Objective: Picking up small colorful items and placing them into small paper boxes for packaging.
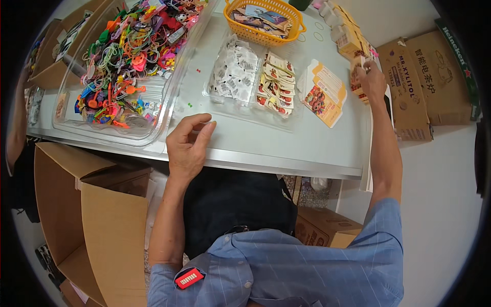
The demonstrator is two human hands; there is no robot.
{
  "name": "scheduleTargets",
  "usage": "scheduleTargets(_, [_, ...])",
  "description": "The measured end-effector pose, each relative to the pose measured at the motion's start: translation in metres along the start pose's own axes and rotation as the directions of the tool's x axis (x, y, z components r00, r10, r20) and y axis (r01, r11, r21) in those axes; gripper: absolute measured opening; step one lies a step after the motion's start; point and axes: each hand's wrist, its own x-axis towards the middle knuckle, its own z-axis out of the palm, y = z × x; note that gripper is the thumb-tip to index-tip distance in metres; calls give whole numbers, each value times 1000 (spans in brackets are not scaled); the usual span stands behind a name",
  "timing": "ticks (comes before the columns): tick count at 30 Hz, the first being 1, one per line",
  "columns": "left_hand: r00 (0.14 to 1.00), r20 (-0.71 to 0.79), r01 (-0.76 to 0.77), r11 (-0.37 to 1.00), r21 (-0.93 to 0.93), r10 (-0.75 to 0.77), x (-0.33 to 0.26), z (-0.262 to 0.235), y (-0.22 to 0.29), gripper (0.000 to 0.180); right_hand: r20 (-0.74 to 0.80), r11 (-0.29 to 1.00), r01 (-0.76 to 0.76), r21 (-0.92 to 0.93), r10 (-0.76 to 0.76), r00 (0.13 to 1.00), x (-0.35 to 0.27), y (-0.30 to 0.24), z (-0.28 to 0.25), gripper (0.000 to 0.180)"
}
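Right hand (373, 84) meets a printed box (354, 81), upper right, grip unclear, left hand (188, 148) hangs centre-frame, empty, half-open, and a yellow basket (255, 36), top, holds picture cards (266, 16)!

Off to the right there's a pair of brown cartons, one with dark printing (406, 84) and a plainer one tucked beside it (447, 69), plus a long green box (459, 61) leaning along the far edge. Down at lower left a big cardboard box (113, 240) sits with its flaps open, and someone else's forearm (16, 125) pokes in at the far left edge. Under the table there's another brown carton (316, 225) on a speckled floor (307, 199).
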Motion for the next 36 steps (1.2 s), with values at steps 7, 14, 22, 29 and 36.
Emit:
scheduleTargets(7, [1000, -24, -3, 1000, 24, 3, -3, 0, -1, 19, -143, 967, 256, -16, -256, 956, -25, -17, 6, 37])
scheduleTargets(14, [1000, -26, -1, 1000, 19, 1, -4, -3, 0, 18, 187, 887, 445, 124, -461, 868, -123, -82, -18, 69])
scheduleTargets(22, [998, -11, -63, 998, -25, 63, -5, -3, -4, 15, 0, 920, 318, 229, -327, 945, -154, -85, -10, 60])
scheduleTargets(29, [995, -51, 64, 929, -365, -89, -16, -11, 16, 52, 118, 324, -168, 931, 169, 979, -175, -74, -39, 32])
scheduleTargets(36, [857, 479, -14, 936, -351, 192, -32, 25, 79, 142, 429, -197, -463, 864, -192, 883, -258, -189, -77, 31])
